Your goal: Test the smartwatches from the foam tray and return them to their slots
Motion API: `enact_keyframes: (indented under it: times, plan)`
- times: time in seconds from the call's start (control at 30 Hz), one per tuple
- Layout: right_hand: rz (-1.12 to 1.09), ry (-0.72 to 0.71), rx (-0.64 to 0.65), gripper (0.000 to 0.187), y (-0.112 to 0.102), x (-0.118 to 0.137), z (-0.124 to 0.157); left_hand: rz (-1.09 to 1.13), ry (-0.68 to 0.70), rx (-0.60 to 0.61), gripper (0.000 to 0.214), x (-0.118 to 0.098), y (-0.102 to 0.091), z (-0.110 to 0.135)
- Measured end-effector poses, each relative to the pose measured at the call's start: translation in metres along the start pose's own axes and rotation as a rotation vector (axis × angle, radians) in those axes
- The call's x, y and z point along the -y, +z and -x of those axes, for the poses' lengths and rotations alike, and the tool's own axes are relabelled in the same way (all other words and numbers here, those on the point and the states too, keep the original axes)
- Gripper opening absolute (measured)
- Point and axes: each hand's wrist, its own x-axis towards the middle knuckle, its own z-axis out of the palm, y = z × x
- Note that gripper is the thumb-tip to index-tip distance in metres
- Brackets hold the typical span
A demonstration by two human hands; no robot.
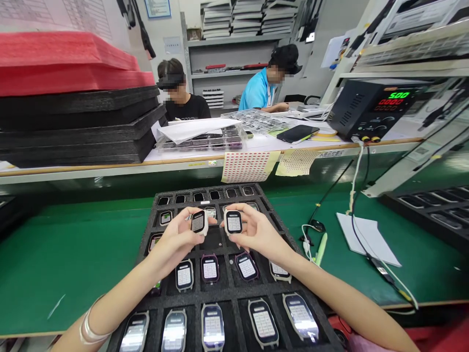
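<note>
- Two watches side by side above the foam tray: the left watch and the right watch, a narrow gap between them, screens toward the wearer.
- Their long axes run close to upright in the view; the left watch shows more of its pale side, while the right one sits squarer to the camera.
- The left grip is narrowed around its watch by the edges, thumb low, fingers high.
- The right grip mirrors it, pinching the other watch; each watch lies on its hand's inner side.
- Below and between them shows a dark pocket, nearer the left watch in the view; how high the pair is above it cannot be told.
- Toward the wearer, rows of watches lie face up in the tray, on a green surface.
- To the right, a pen and paper; beyond, a power supply and two co-workers, one in black, one in blue.
</note>
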Motion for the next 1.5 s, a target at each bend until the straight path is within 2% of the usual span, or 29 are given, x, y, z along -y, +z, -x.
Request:
enact_keyframes:
  times: [0.13,0.23,0.33,0.43,0.6,0.73,0.83,0.97,1.17,1.27,1.33,1.4,1.5]
  plan:
    - [-0.031,-0.026,0.024,0.052,-0.001,-0.004,0.002,0.0,-0.048,-0.028,0.045,0.008,-0.006,-0.002]
    - [-0.001,-0.082,-0.025,0.035,-0.001,-0.007,0.002,-0.043,-0.019,-0.049,0.054,0.011,-0.008,0.0]
    - [0.08,-0.107,-0.096,0.026,0.0,-0.01,0.003,0.003,-0.001,0.017,0.057,0.012,-0.005,0.004]
    - [0.12,-0.115,-0.131,0.024,0.002,-0.009,0.006,0.077,-0.008,0.113,0.052,0.012,0.001,0.007]
    - [0.088,-0.143,-0.095,0.026,0.002,-0.007,0.011,-0.033,0.078,0.024,0.033,0.017,0.005,0.006]
    - [0.074,-0.157,-0.06,0.025,0.002,-0.009,0.013,-0.131,0.119,0.041,0.029,0.022,0.0,0.001]
    - [0.066,-0.163,-0.043,0.025,0.003,-0.009,0.014,-0.149,0.122,0.046,0.031,0.023,-0.002,0.0]
    - [0.048,-0.155,-0.031,0.031,0.003,-0.006,0.014,-0.055,0.123,0.035,0.038,0.021,0.0,0.002]
    - [0.092,-0.146,-0.091,0.027,0.003,-0.006,0.01,0.0,0.114,0.098,0.053,0.019,0.002,0.004]
    - [0.032,-0.145,-0.043,0.025,0.01,0.008,0.018,0.0,0.116,0.102,0.051,0.02,0.001,0.004]
    - [-0.061,-0.127,0.082,0.04,0.021,0.027,0.034,-0.01,0.114,0.091,0.047,0.021,0.002,0.005]
    - [-0.127,-0.123,0.206,0.063,0.034,0.05,0.055,-0.039,0.111,0.078,0.043,0.022,0.003,0.006]
    - [-0.038,-0.186,0.235,0.065,0.049,0.08,0.087,-0.079,0.121,0.081,0.041,0.023,0.006,0.007]
